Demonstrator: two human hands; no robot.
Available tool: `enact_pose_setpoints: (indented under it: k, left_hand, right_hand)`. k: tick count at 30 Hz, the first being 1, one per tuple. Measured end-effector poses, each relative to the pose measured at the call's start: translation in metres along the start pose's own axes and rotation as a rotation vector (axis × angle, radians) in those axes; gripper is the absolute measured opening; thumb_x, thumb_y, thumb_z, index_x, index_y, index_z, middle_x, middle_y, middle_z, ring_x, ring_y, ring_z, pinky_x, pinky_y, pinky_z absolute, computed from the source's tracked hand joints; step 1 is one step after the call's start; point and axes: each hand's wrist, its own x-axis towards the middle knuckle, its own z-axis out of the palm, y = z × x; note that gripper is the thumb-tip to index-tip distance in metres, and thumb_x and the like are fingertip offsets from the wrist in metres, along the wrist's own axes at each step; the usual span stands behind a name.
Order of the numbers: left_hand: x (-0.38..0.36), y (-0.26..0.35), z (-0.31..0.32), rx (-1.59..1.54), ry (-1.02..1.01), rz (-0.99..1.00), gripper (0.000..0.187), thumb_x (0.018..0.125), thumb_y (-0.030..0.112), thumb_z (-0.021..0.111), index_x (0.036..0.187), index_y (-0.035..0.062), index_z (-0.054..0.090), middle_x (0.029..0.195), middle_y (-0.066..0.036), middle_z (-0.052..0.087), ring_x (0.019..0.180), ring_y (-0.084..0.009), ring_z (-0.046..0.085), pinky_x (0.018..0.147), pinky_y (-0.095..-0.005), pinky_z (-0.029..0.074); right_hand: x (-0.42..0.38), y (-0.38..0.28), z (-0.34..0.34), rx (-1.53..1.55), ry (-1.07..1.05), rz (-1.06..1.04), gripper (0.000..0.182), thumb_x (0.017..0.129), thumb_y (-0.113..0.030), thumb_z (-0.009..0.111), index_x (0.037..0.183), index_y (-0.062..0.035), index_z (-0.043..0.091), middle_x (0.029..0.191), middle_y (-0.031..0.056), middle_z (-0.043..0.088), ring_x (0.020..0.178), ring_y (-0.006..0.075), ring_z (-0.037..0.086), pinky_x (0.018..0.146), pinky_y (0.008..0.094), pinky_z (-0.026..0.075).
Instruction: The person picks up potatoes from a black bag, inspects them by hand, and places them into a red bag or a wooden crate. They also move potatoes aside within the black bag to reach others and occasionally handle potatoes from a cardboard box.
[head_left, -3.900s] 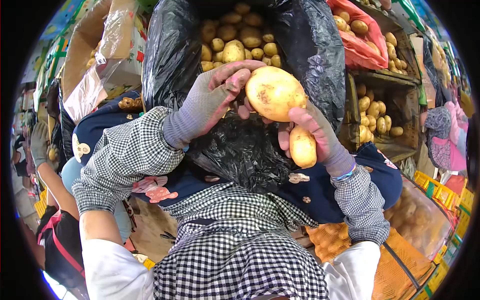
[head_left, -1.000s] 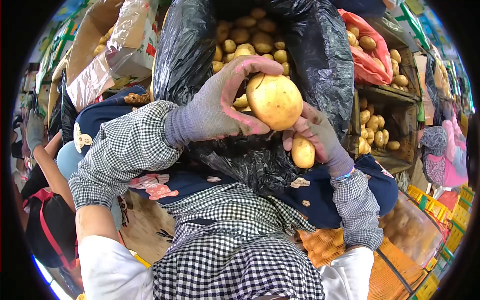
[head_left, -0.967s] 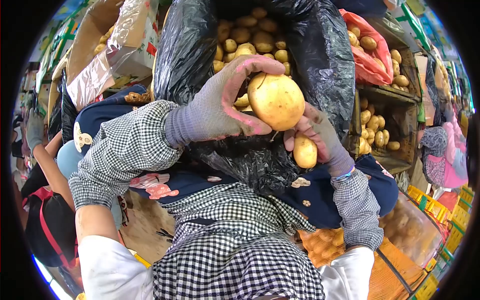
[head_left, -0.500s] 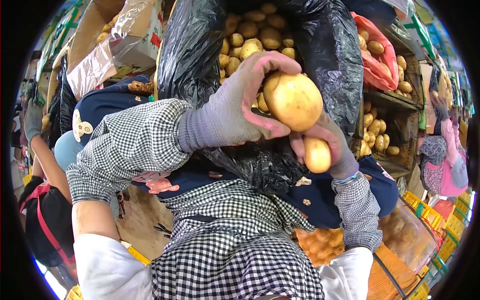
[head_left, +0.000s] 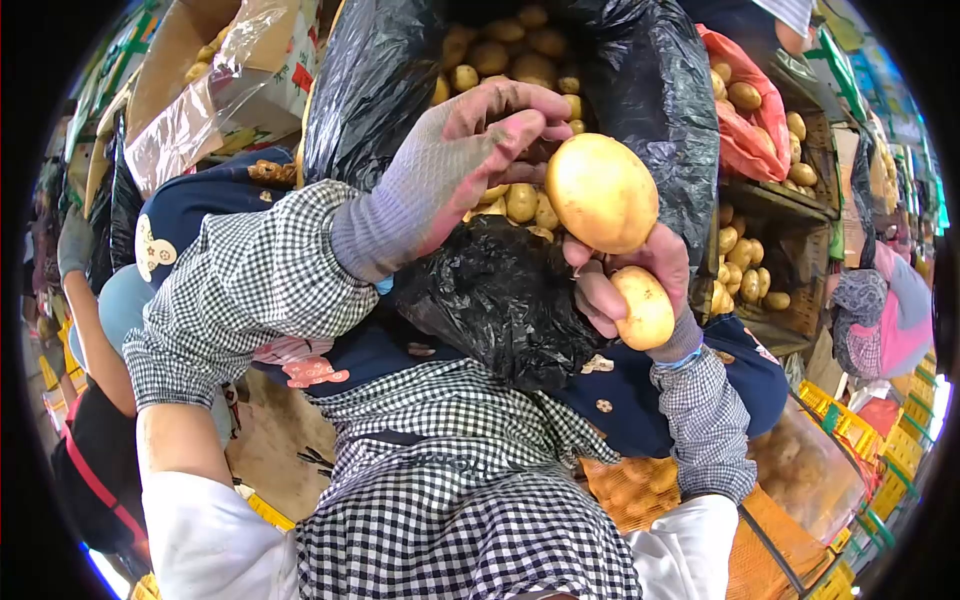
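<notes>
My right hand (head_left: pixel 665 268), in a grey and pink glove, is closed around two potatoes. The large potato (head_left: pixel 603 193) rests at its fingertips, and the smaller potato (head_left: pixel 642 308) sits lower against the palm and fingers. To the left of the large potato is my gloved left hand (head_left: pixel 455 165), its fingers loosely bent and apart with nothing held in them. Its fingertips are close to the large potato's upper left edge. Under both hands lies a black plastic liner (head_left: pixel 500 300) around a container with many potatoes (head_left: pixel 521 203) inside.
A cardboard box (head_left: pixel 185 95) with potatoes and clear plastic stands at upper left. To the right are a red bag (head_left: pixel 745 140) of potatoes and a wooden crate (head_left: pixel 790 320) of potatoes. Other people (head_left: pixel 100 400) are at both sides.
My left hand has let go of the large potato and drawn slightly left. The large potato now rests in my right hand with the smaller one.
</notes>
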Motion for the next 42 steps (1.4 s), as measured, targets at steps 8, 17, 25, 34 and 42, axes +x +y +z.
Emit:
enact_pose_setpoints:
  k: [8,17,25,34,42]
  left_hand:
    - [-0.002,-0.003,-0.002,0.387,-0.122,0.166,0.038,0.096,0.026,0.060,0.121,-0.0018,0.057,0.119,-0.008,0.057,0.112,-0.0146,0.055,0.096,-0.0281,0.045]
    - [-0.001,0.006,-0.001,0.152,-0.206,-0.289,0.057,0.088,0.025,0.070,0.135,0.0034,0.046,0.123,-0.005,0.055,0.112,-0.0124,0.053,0.090,-0.0259,0.047]
    - [-0.006,-0.021,0.006,0.237,-0.279,0.056,0.075,0.073,0.013,0.085,0.135,0.0066,0.043,0.130,-0.004,0.050,0.113,-0.0134,0.054,0.086,-0.0255,0.051]
    - [0.039,0.006,-0.028,0.468,-0.030,-0.218,0.019,0.092,0.005,0.057,0.111,0.0030,0.061,0.083,-0.001,0.061,0.068,-0.0062,0.059,0.054,-0.0178,0.046]
    - [0.125,-0.104,-0.032,1.794,-0.846,-0.636,0.063,0.074,0.017,0.071,0.133,0.0051,0.051,0.121,-0.017,0.061,0.113,-0.0301,0.059,0.095,-0.0420,0.049]
  right_hand:
    - [-0.001,0.010,-0.009,0.094,-0.015,0.060,0.068,0.097,-0.057,0.035,0.124,0.0027,0.050,0.094,0.0132,0.059,0.056,0.0159,0.058,0.045,0.0291,0.049]
    - [0.002,-0.017,0.027,-0.633,0.356,-0.160,0.085,0.077,-0.008,0.070,0.149,-0.0042,0.024,0.120,0.0108,0.056,0.071,0.0126,0.061,0.060,0.0253,0.053]
    - [-0.002,-0.009,0.015,-0.719,0.332,-0.281,0.100,0.066,-0.002,0.083,0.148,-0.0025,0.026,0.135,0.0091,0.048,0.124,0.0189,0.049,0.099,0.0320,0.046]
    - [-0.056,-0.047,-0.047,-0.491,0.542,-0.512,0.054,0.094,-0.047,0.053,0.129,-0.0061,0.048,0.099,0.0138,0.064,0.064,0.0161,0.061,0.053,0.0309,0.053]
    - [-0.175,-0.122,-0.261,0.215,1.170,-0.483,0.031,0.087,-0.037,0.059,0.102,-0.0113,0.062,0.088,0.0057,0.066,0.067,0.0220,0.061,0.059,0.0373,0.052]
